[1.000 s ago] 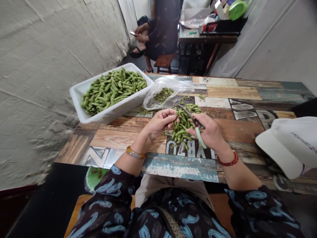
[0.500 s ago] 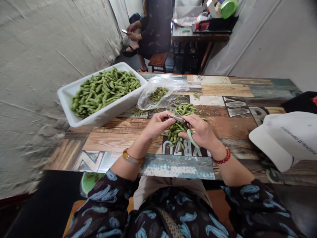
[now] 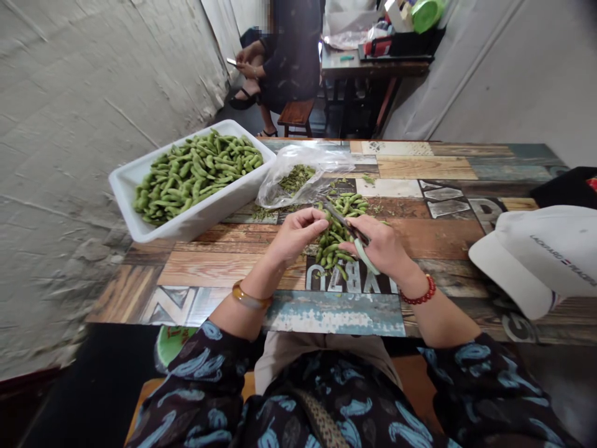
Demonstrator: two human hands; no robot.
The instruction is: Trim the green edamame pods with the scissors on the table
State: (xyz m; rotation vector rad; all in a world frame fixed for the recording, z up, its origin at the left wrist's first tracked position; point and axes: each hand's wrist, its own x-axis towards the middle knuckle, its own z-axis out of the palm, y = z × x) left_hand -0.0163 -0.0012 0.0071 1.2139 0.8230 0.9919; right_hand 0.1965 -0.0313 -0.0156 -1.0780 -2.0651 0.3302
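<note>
My right hand (image 3: 380, 244) is wrapped round scissors (image 3: 365, 255) with pale green handles, their blades pointing up and left. Thumb and fingertips of my left hand (image 3: 299, 233) are pinched together beside the blade tips; whatever they hold is too small to make out. Under and between both hands lies a loose pile of green pods (image 3: 332, 249). Behind it, a clear plastic bag (image 3: 275, 186) lies open with small green trimmings (image 3: 297, 178) inside. To the left stands a white tub (image 3: 198, 225) heaped with green pods (image 3: 191, 177).
A white cap (image 3: 541, 255) lies at the table's right, with a black item behind it. Green scraps are scattered round the bag. Beyond the patterned table (image 3: 429, 239), a seated person (image 3: 293, 56) holds a phone near a wooden stool (image 3: 297, 114) and a cluttered side table (image 3: 373, 67).
The scissors have drawn slightly right, away from my left fingertips, and my right hand has shifted a little right. My left hand stays nearly in place.
</note>
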